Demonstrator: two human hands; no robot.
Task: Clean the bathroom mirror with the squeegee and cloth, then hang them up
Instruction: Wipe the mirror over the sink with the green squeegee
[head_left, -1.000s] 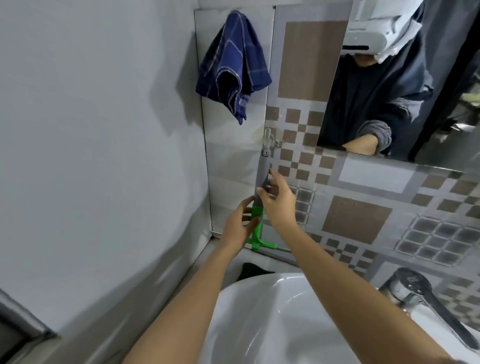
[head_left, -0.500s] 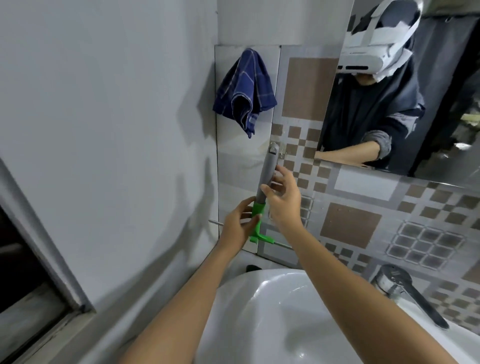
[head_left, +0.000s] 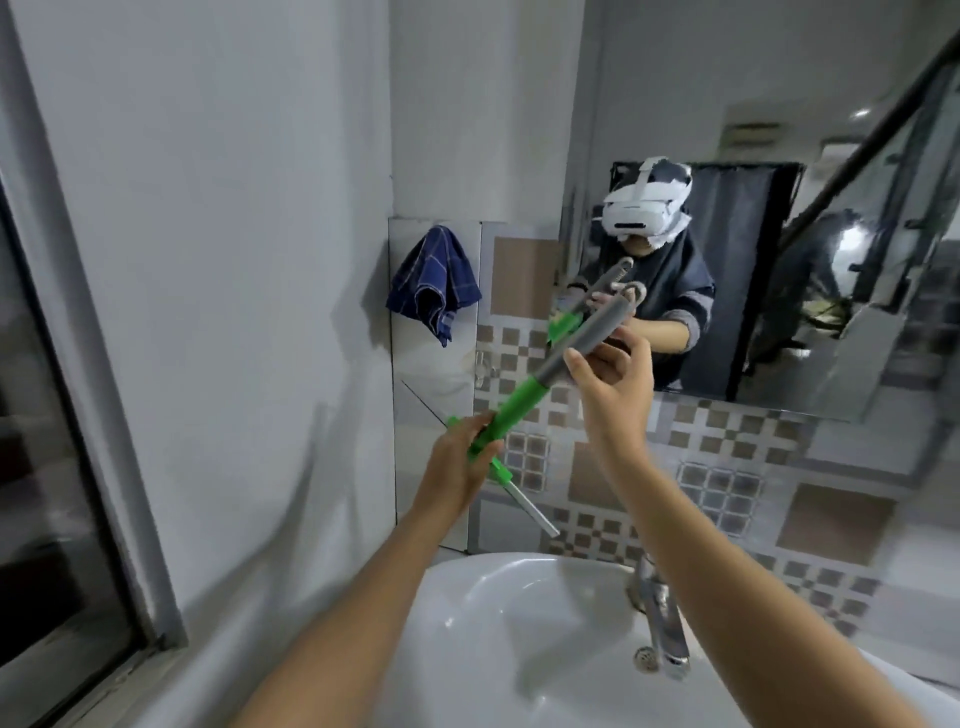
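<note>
Squeegee held in both hands before the mirror

Now the squeegee (head_left: 524, 402) is slanting in the air above the sink (head_left: 498, 623) — the left hand (head_left: 460, 470) is gripping its green lower end, while the right hand (head_left: 613, 387) is pinching the grey upper handle with loosely curled fingers. Behind, the mirror (head_left: 779, 260) is reflecting the person; the blue cloth (head_left: 434, 283) is hanging on the wall — well apart.

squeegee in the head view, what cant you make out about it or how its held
- Squeegee blade: the left hand covers its middle; only one end pokes out below.
- Left hand's fingers: wrapped behind the green neck, so the grip is hidden.
- Right hand: motion blur; contact with the grey handle is unclear.
- Wall hook: small and blurred.
</note>
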